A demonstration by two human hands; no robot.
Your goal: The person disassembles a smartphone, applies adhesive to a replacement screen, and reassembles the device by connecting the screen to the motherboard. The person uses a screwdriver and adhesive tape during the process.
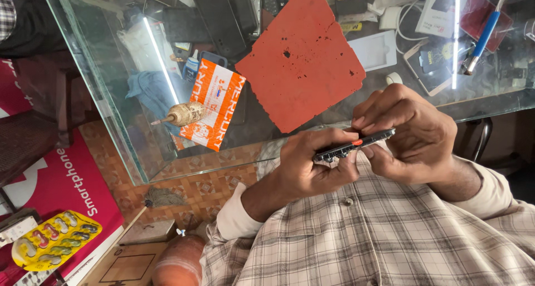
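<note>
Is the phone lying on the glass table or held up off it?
Held up: both hands, left hand and right hand, grip the phone edge-on.

Fingers hide much of the dark phone (356,145).

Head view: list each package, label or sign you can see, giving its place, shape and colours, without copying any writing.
Orange and white carton: flat rectangle, on the glass counter's left side.
Yellow blister card: oblong, lower left, with small coloured items under clear bubbles.
Red banner: left edge, below the counter, white lettering.
White box: rectangular, top right, on the counter.
White tray: rectangular, right of the red mat.
</note>
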